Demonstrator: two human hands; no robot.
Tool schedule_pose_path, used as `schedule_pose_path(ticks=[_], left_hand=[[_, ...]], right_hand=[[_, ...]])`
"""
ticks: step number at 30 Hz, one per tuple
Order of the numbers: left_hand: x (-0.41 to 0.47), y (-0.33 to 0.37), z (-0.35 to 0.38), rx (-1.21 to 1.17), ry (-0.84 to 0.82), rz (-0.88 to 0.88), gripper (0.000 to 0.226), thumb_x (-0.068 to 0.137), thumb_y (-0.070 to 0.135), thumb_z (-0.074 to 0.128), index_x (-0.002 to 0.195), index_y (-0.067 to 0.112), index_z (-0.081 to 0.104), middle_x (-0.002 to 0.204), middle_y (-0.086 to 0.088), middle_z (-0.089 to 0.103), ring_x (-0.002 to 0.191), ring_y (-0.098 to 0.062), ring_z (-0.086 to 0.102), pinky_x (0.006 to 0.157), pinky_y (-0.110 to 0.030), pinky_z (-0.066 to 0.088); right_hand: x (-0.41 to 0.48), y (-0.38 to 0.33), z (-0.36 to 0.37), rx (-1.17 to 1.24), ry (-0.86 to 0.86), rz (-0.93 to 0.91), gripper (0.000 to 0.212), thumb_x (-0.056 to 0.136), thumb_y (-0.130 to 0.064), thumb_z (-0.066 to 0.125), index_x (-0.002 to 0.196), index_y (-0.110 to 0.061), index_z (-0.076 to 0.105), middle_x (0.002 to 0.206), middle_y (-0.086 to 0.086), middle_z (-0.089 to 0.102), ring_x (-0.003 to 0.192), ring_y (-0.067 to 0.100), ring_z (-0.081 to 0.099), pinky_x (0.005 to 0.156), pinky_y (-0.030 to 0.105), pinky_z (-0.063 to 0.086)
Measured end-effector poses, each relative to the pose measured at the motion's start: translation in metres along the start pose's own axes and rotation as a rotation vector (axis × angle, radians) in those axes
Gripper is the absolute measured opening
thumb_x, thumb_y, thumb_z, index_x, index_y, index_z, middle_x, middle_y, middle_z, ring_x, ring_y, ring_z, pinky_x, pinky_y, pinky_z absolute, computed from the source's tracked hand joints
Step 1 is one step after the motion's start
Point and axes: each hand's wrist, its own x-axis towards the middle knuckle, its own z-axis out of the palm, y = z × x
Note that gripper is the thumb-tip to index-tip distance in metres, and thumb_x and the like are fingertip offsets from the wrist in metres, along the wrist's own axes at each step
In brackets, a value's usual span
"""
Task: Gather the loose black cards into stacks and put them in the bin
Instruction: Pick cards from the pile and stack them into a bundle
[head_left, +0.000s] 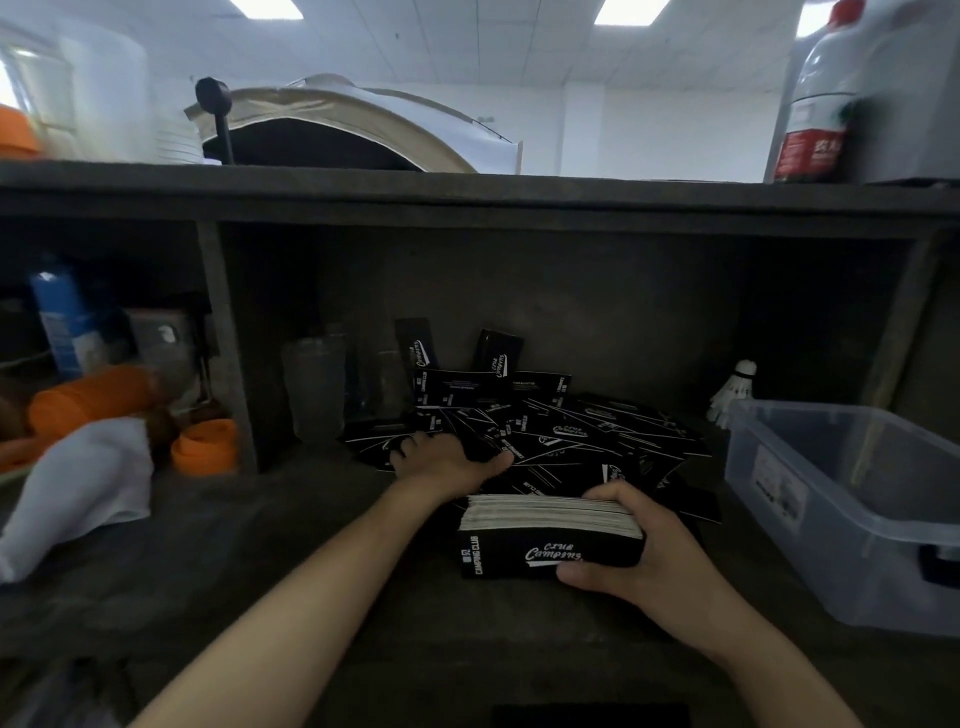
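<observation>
Dark shelf (322, 525) stretches before you. Just left of the clear bin (779, 525), your right hand (641, 553) grips a stack of black cards (545, 540), thumb on the printed face and fingers curled over the far side. Beyond the stack, also left of the bin, loose cards (566, 431) lie heaped. Your left hand (449, 462) rests on them with bent fingers; you cannot tell whether it grips any.

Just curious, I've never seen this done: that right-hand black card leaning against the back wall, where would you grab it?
Probably by its top edge, pinched front and back, reaching in from the front. The leaning card stands upright with its upper half free; its foot is buried behind the loose pile. The left hand, lying on that pile, is freer than the right hand, which grips the stack.
</observation>
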Motion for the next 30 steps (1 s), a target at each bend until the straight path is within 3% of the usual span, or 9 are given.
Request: schedule_pose_path(ticks=[6, 11, 16, 20, 22, 24, 26, 28, 30], left_hand=[[0.022, 0.014, 0.020, -0.247, 0.048, -0.056, 0.079, 0.074, 0.053, 0.078, 0.138, 0.013, 0.055, 0.150, -0.013, 0.042, 0.142, -0.037, 0.033, 0.119, -0.044, 0.028], [0.029, 0.019, 0.023, -0.405, 0.072, -0.066, 0.052, 0.082, 0.042, 0.062, 0.123, 0.010, 0.063, 0.136, -0.013, 0.060, 0.133, -0.037, 0.046, 0.113, -0.042, 0.037], [0.043, 0.028, 0.019, -0.346, 0.034, -0.048, 0.101, 0.075, 0.071, 0.067, 0.149, 0.009, 0.036, 0.153, -0.014, 0.043, 0.144, -0.036, 0.035, 0.119, -0.047, 0.029], [0.068, 0.025, 0.023, -0.381, -0.038, -0.001, 0.140, 0.023, 0.073, 0.085, 0.144, 0.017, 0.041, 0.145, -0.006, 0.053, 0.136, -0.030, 0.047, 0.115, -0.045, 0.038], [0.100, 0.018, 0.042, -0.534, 0.009, -0.014, 0.141, 0.005, 0.067, 0.085, 0.134, 0.024, 0.049, 0.132, 0.000, 0.064, 0.124, -0.023, 0.059, 0.108, -0.042, 0.047], [0.107, 0.020, 0.047, -0.674, 0.044, 0.025, 0.129, 0.014, 0.052, 0.090, 0.133, 0.023, 0.049, 0.125, -0.001, 0.068, 0.115, -0.022, 0.064, 0.103, -0.041, 0.052], [0.082, 0.033, 0.035, -0.801, 0.038, 0.082, 0.113, 0.040, 0.026, 0.097, 0.140, 0.018, 0.043, 0.126, -0.002, 0.067, 0.115, -0.021, 0.064, 0.103, -0.040, 0.052], [0.063, 0.045, 0.028, -0.918, 0.008, 0.099, 0.093, 0.063, -0.001, 0.088, 0.140, 0.015, 0.039, 0.118, 0.003, 0.062, 0.115, -0.020, 0.059, 0.104, -0.035, 0.050], [0.056, 0.052, 0.029, -1.015, 0.007, 0.092, 0.075, 0.069, -0.013, 0.079, 0.124, 0.020, 0.041, 0.105, 0.004, 0.061, 0.108, -0.018, 0.058, 0.091, -0.028, 0.050]], right_hand=[[-0.001, -0.001, 0.000, -0.006, 0.015, -0.003, 0.052, 0.069, -0.033, 0.094, 0.110, -0.034, 0.063, 0.112, -0.014, 0.072, 0.108, 0.002, 0.066, 0.103, 0.037, 0.051], [0.000, -0.001, 0.000, -0.019, 0.014, 0.000, 0.052, 0.068, -0.033, 0.094, 0.110, -0.035, 0.063, 0.112, -0.014, 0.072, 0.109, 0.003, 0.066, 0.104, 0.038, 0.051], [-0.001, 0.000, 0.001, -0.030, 0.022, 0.008, 0.053, 0.068, -0.037, 0.093, 0.111, -0.036, 0.062, 0.114, -0.016, 0.071, 0.110, 0.001, 0.064, 0.102, 0.032, 0.052], [-0.001, -0.001, 0.000, 0.001, 0.005, -0.001, 0.050, 0.070, -0.027, 0.093, 0.110, -0.028, 0.063, 0.111, -0.016, 0.072, 0.106, -0.001, 0.067, 0.095, 0.022, 0.053], [0.000, 0.000, 0.000, 0.014, -0.003, -0.013, 0.050, 0.070, -0.026, 0.093, 0.110, -0.026, 0.063, 0.110, -0.015, 0.073, 0.105, 0.000, 0.068, 0.092, 0.019, 0.052], [0.002, 0.001, 0.000, 0.022, 0.006, -0.029, 0.049, 0.070, -0.024, 0.093, 0.109, -0.024, 0.063, 0.108, -0.013, 0.074, 0.102, 0.001, 0.069, 0.089, 0.016, 0.051], [0.003, 0.003, -0.001, 0.022, 0.012, -0.041, 0.048, 0.070, -0.023, 0.093, 0.108, -0.024, 0.064, 0.105, -0.012, 0.074, 0.100, 0.001, 0.069, 0.087, 0.015, 0.051], [0.003, 0.003, 0.000, 0.024, 0.015, -0.049, 0.048, 0.070, -0.023, 0.094, 0.108, -0.025, 0.064, 0.104, -0.011, 0.075, 0.099, 0.002, 0.069, 0.087, 0.013, 0.051], [0.002, 0.004, 0.000, 0.030, 0.020, -0.049, 0.048, 0.070, -0.022, 0.093, 0.108, -0.025, 0.064, 0.104, -0.012, 0.075, 0.099, 0.000, 0.069, 0.085, 0.011, 0.050]])
